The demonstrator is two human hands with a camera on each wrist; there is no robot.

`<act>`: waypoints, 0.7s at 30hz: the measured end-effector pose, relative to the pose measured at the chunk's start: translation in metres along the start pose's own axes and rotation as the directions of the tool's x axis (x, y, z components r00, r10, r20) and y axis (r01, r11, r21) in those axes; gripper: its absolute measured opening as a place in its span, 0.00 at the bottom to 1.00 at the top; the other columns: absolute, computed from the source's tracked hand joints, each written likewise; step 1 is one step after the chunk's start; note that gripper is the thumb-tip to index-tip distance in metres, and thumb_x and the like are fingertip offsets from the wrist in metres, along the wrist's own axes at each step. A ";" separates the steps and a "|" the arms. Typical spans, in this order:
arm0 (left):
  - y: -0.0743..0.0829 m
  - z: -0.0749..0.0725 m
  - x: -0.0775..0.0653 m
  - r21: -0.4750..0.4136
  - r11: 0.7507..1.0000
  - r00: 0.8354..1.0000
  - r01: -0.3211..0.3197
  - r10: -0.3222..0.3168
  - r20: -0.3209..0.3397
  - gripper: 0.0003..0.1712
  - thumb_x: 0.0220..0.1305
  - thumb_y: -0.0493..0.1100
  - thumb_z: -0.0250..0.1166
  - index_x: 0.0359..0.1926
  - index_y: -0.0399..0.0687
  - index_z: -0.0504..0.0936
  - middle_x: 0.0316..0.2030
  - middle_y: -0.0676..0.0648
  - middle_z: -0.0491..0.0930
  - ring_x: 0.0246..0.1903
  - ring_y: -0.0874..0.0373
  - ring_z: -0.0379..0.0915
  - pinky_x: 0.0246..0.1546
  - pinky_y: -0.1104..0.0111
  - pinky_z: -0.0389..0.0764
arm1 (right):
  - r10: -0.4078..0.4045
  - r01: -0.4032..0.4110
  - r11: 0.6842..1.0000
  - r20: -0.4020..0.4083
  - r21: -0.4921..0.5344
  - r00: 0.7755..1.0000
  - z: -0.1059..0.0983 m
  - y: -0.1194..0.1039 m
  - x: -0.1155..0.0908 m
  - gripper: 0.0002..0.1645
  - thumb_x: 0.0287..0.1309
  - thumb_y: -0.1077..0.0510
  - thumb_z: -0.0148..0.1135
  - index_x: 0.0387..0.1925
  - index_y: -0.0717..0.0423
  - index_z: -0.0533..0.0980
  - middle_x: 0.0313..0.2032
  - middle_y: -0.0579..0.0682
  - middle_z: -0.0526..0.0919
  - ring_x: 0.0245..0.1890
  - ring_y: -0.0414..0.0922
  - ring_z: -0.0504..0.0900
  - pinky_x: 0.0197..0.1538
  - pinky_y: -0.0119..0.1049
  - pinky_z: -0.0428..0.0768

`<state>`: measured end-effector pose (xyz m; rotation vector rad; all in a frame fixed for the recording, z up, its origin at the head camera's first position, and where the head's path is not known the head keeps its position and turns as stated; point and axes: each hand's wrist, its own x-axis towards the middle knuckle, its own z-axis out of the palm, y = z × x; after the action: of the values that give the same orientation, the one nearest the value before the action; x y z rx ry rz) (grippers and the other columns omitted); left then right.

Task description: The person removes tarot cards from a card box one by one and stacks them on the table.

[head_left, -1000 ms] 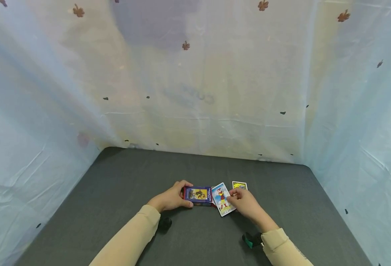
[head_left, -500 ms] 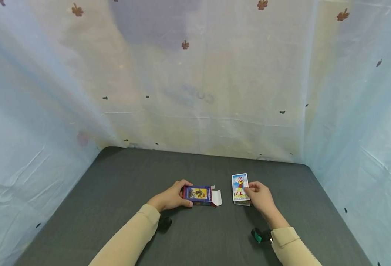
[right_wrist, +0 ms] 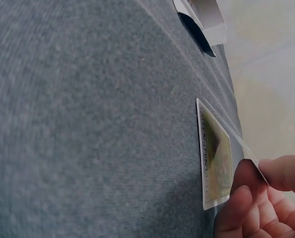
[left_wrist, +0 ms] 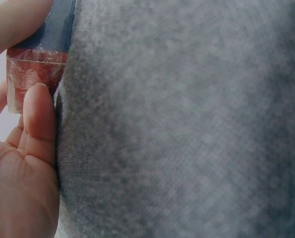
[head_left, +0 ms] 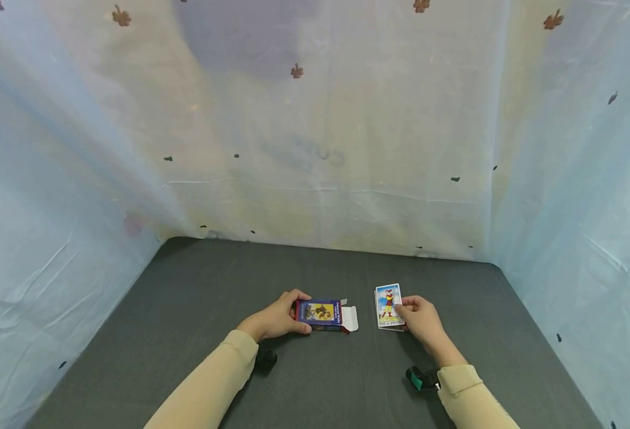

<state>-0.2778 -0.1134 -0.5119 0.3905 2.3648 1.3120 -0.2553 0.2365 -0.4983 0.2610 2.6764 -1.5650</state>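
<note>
My left hand (head_left: pixel 278 317) grips the closed end of a small blue and red card box (head_left: pixel 319 314), thumb on the near side and fingers on the far side. The box's white flap (head_left: pixel 349 319) stands out on the right; in the left wrist view the reddish box end (left_wrist: pixel 33 79) sits between thumb and fingers. My right hand (head_left: pixel 423 322) pinches a picture card (head_left: pixel 388 305) by its right edge, thumb on top. In the right wrist view that card is edge-on, tilted above another card (right_wrist: pixel 215 153) lying face up on the cloth.
A dark grey cloth-covered table (head_left: pixel 315 381) lies beneath everything. Pale patterned sheeting (head_left: pixel 320 149) hangs behind and at both sides. A black strap with a green patch (head_left: pixel 421 378) is at my right wrist, and a dark object (head_left: pixel 265 361) is under my left wrist.
The right hand has carried the picture card from the box's open end rightward, over the card on the table. The white flap is now exposed. The left hand and box have stayed put.
</note>
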 end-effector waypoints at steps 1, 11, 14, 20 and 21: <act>0.000 0.000 0.000 -0.001 1.000 1.000 -0.001 0.001 -0.001 0.40 0.49 0.51 0.77 0.62 0.63 0.67 0.55 0.47 0.62 0.50 0.51 0.66 0.52 0.54 0.67 | 0.000 0.000 1.000 0.001 0.001 1.000 0.000 0.000 0.000 0.16 0.66 0.59 0.59 0.49 0.67 0.72 0.35 0.56 0.81 0.29 0.46 0.80 0.30 0.37 0.78; 0.003 0.001 -0.001 0.009 1.000 1.000 -0.004 0.004 -0.002 0.40 0.50 0.50 0.77 0.62 0.61 0.67 0.54 0.47 0.63 0.50 0.50 0.66 0.52 0.54 0.68 | -0.013 0.011 0.999 -0.055 -0.036 0.998 0.001 0.005 0.001 0.16 0.62 0.60 0.61 0.47 0.67 0.73 0.30 0.56 0.78 0.25 0.45 0.77 0.26 0.34 0.76; 0.004 0.001 -0.001 0.009 1.000 1.000 -0.008 0.008 -0.003 0.40 0.51 0.50 0.77 0.62 0.61 0.67 0.53 0.47 0.63 0.49 0.50 0.66 0.51 0.55 0.68 | -0.030 0.023 0.996 -0.082 -0.089 0.996 0.002 0.007 0.002 0.19 0.60 0.59 0.62 0.48 0.68 0.72 0.30 0.55 0.77 0.23 0.44 0.76 0.24 0.34 0.75; 0.002 0.001 -0.002 0.009 1.000 1.000 -0.013 0.013 -0.003 0.39 0.50 0.50 0.77 0.62 0.61 0.68 0.53 0.47 0.63 0.48 0.51 0.66 0.51 0.55 0.68 | -0.047 0.022 0.979 -0.119 -0.203 0.992 0.003 0.005 0.001 0.22 0.60 0.56 0.63 0.50 0.67 0.72 0.30 0.54 0.77 0.23 0.44 0.73 0.25 0.36 0.72; 0.002 0.001 -0.002 0.008 1.000 1.000 -0.012 0.012 -0.003 0.39 0.50 0.50 0.77 0.62 0.61 0.68 0.53 0.47 0.63 0.49 0.51 0.66 0.51 0.55 0.68 | -0.047 0.021 0.977 -0.118 -0.212 0.992 0.003 0.004 0.000 0.22 0.60 0.55 0.63 0.50 0.67 0.72 0.30 0.54 0.77 0.23 0.44 0.73 0.25 0.37 0.71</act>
<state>-0.2755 -0.1129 -0.5099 0.4056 2.3746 1.3098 -0.2552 0.2363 -0.5036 0.3150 2.9261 -1.2984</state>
